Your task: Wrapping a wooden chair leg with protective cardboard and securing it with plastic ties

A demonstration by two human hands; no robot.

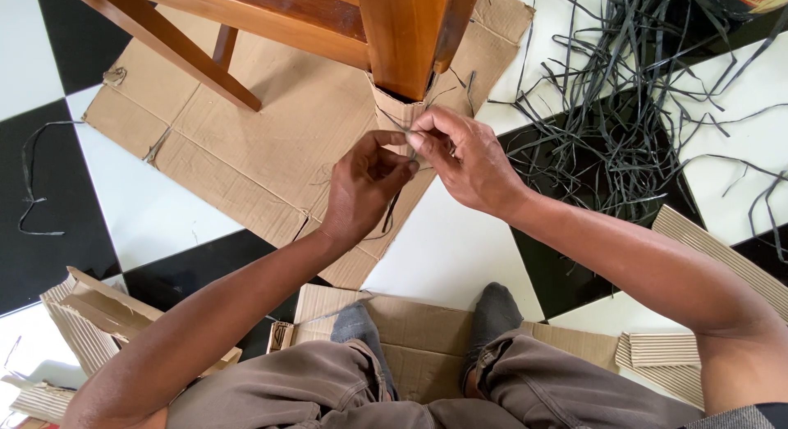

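Left hand (367, 185) & right hand (465, 158) both pinched shut on thin dark grey strap (396, 209), tips nearly touching. Strap sits at brown cardboard wrap (396, 114) round orange-brown wooden furniture leg (404, 35), w/ flat cardboard sheet (271, 142) on floor beneath.

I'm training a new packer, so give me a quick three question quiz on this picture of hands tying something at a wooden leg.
1. True or false: both hands pinch the thin dark strap at the cardboard wrap on the wooden leg.
2. Where is the pile of loose dark straps? A) by the left hand B) beyond the right hand C) on the person's lap
3. Fill in: the leg stands on a flat sheet of ____.

Key: 1 true; 2 B; 3 cardboard.
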